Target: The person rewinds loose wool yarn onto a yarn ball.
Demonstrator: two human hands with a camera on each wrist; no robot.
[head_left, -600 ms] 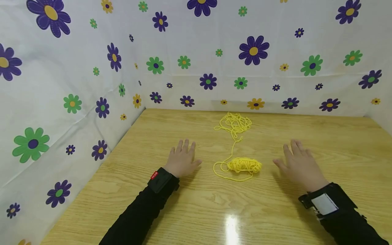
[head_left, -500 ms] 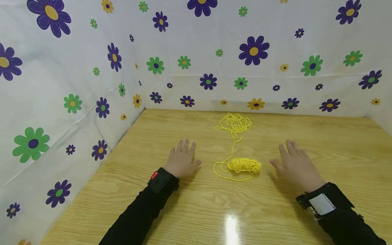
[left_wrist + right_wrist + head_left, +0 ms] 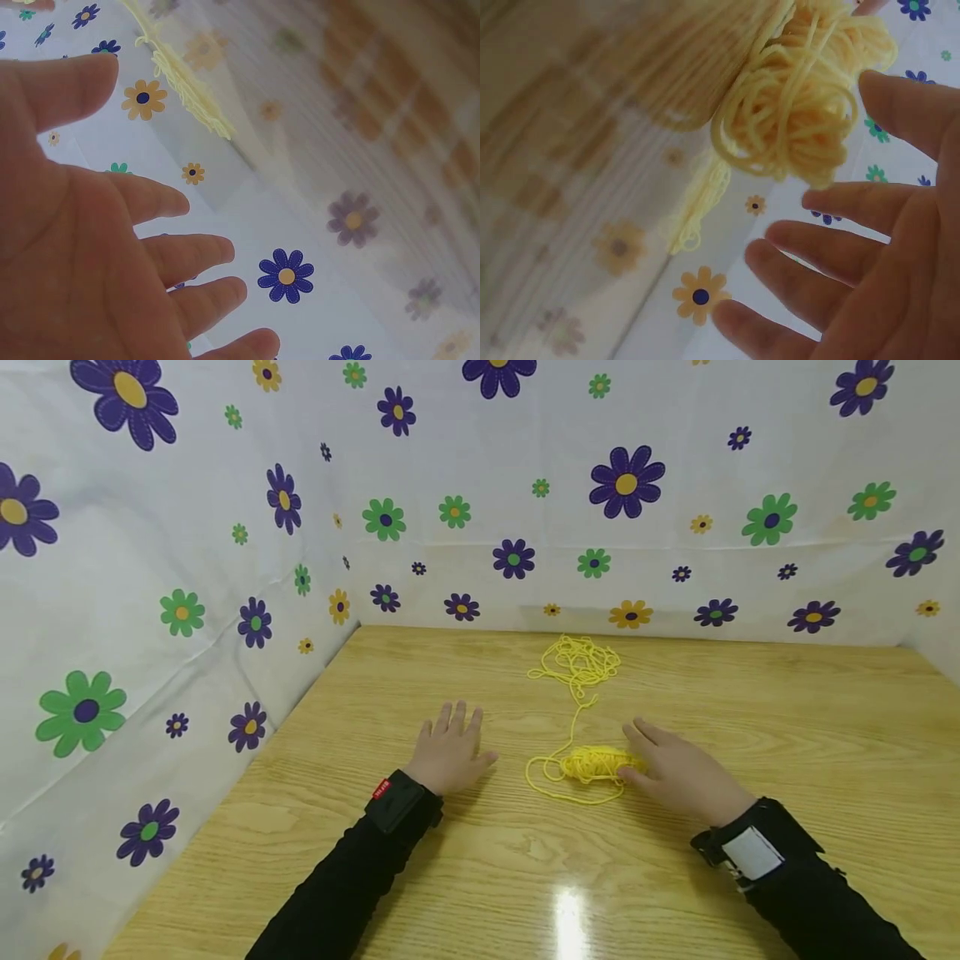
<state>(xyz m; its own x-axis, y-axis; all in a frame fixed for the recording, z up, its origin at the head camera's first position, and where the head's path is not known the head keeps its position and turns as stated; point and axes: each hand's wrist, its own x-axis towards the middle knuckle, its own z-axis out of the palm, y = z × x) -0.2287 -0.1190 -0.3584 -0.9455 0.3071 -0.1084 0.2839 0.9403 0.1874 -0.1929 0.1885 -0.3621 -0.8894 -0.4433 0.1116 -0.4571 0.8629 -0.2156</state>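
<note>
One yellow yarn bundle (image 3: 592,763), long axis roughly nine-to-three o'clock, at nine o'clock from the nearer right hand (image 3: 684,779); left hand (image 3: 447,758) farther; both grips wide.

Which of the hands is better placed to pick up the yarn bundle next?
Probably the right hand: it is at the right end of the yarn bundle, thumb and fingers spread open toward it. The left hand, also open, sits apart from the bundle.
</note>
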